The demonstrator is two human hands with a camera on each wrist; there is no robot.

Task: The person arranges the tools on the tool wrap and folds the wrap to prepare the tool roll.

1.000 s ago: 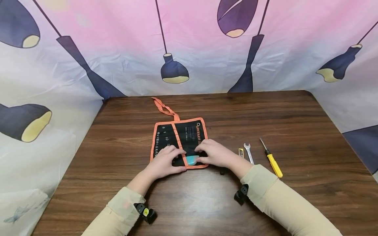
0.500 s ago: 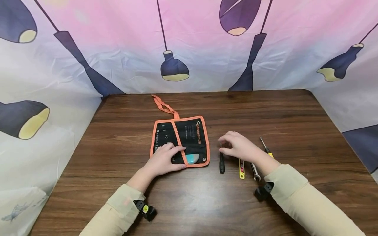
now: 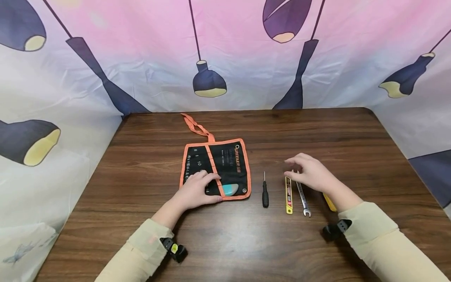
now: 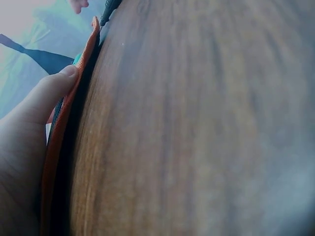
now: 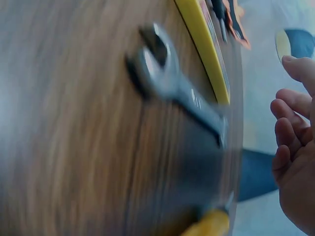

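A black tool pouch with orange trim [image 3: 228,162] lies flat on the table, a teal-and-grey rounded handle [image 3: 230,190] showing in its slot. My left hand [image 3: 195,192] rests on the pouch's near left part; in the left wrist view its thumb [image 4: 51,88] lies along the orange edge. My right hand [image 3: 311,172] hovers over the far ends of a silver open-end wrench [image 3: 303,199] and a narrow yellow labelled case [image 3: 289,196], its fingers loosely bent around nothing. In the right wrist view the wrench [image 5: 177,88] lies below the fingers, apart from them.
A small black-handled screwdriver [image 3: 265,194] lies between the pouch and the yellow case. Right of the wrench is a yellow-handled screwdriver [image 3: 329,202], mostly covered by my right wrist. An orange strap [image 3: 195,127] trails from the pouch's far edge. A patterned cloth hangs behind the table.
My right hand has left the pouch and moved rightward, past the black screwdriver to above the yellow case and wrench. My left hand has stayed on the pouch.
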